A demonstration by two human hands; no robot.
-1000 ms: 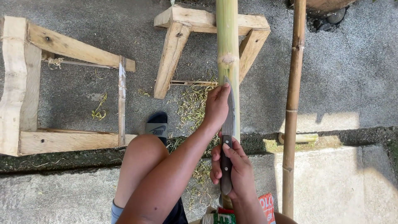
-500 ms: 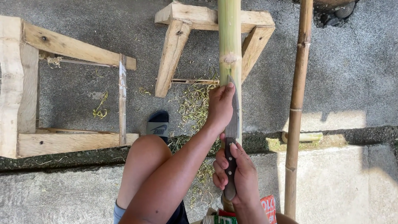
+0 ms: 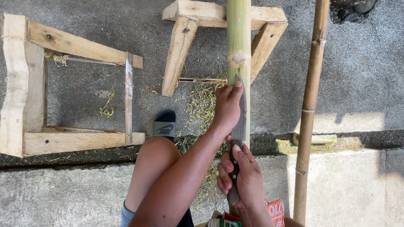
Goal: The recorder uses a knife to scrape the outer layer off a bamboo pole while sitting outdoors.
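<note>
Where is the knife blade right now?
In the head view, centre frame, the knife blade lies flat along the green bamboo pole, just below its node; the left hand presses it, the right hand grips its handle.

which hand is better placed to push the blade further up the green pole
Right hand: it grips the dark-handled steel knife lying along the green bamboo pole. Left hand only presses near the blade's back.

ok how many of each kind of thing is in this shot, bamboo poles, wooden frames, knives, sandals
Bamboo poles: 2, the green pole under the hands and a brown pole to its right
Wooden frames: 2, left frame and top frame
Knives: 1, the knife, handle in the right hand, left hand by the blade
Sandals: 1, dark sandal
Total: 6
</note>
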